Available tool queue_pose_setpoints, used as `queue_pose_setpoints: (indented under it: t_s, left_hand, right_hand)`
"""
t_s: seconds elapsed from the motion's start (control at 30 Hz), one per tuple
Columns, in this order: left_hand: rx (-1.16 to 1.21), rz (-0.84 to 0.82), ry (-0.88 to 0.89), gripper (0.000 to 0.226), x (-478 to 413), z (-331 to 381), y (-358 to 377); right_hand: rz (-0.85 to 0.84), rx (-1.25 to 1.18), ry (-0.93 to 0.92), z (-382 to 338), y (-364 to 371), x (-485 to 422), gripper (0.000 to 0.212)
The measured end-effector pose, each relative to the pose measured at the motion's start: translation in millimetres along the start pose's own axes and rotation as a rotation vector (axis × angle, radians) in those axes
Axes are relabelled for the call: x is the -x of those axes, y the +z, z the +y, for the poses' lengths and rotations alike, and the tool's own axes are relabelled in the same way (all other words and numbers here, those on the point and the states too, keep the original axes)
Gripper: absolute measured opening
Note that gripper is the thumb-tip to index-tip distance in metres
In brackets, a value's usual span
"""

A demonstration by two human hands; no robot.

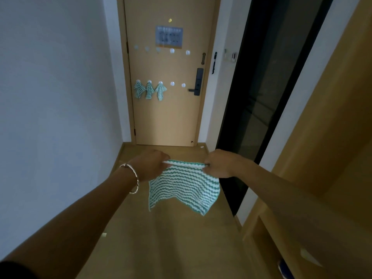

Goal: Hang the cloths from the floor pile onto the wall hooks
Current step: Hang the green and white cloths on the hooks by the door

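Note:
A green-and-white striped cloth (184, 187) hangs spread in front of me, held by its top edge. My left hand (150, 164) pinches the top left corner and my right hand (218, 163) pinches the top right corner. On the wooden door ahead, three striped cloths (149, 91) hang from the left hooks of the lower row. Two bare lower hooks (172, 83) sit to their right. An upper row of bare hooks (172, 50) runs across the door. The floor pile is out of view.
The door (167, 117) closes a narrow hallway with a white wall (56, 97) on the left. A dark glass panel (261, 97) and wooden cabinets (326, 158) line the right. The door carries a handle with lock (198, 82) and a notice (169, 37).

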State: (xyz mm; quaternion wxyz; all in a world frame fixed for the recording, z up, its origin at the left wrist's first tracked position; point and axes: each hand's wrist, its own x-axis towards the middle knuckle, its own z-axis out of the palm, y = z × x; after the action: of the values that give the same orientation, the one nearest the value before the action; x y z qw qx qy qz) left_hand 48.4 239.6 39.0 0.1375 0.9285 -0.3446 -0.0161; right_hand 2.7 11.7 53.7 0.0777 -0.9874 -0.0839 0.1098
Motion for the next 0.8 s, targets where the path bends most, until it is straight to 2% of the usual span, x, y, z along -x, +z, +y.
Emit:
queue_pose_setpoints:
  t_s: [0.1,0.2,0.27,0.37,0.43,0.57,0.7,0.8]
  left_hand:
    - [0.091,0.047,0.026,0.022,-21,-17,2]
    - [0.067,0.020,-0.008,0.026,-45,-36,6]
    - [0.031,0.013,-0.040,0.029,-64,-50,6]
    - [-0.010,-0.012,-0.073,0.020,-100,-73,6]
    - [-0.029,-0.015,-0.095,0.021,-131,-90,4]
    - [-0.085,0.007,-0.123,0.022,-201,-123,-4]
    - [-0.127,0.065,-0.136,0.038,-263,-146,-3]
    - [-0.159,0.067,-0.120,0.050,-293,-157,3]
  right_hand:
    - [-0.087,0.053,0.022,4,-5,-36,0.029]
    - [-0.147,0.044,-0.004,9,-7,-76,0.030]
    - [-0.146,0.008,-0.057,15,-5,-105,0.017]
    - [-0.127,-0.043,-0.102,23,-11,-150,0.024]
    - [-0.123,-0.052,-0.118,34,-19,-184,0.015]
    - [-0.136,-0.002,-0.163,61,-45,-257,0.021]
    - [-0.080,-0.018,-0.180,94,-59,-324,0.028]
    - [-0.143,-0.044,-0.195,112,-59,-358,0.031]
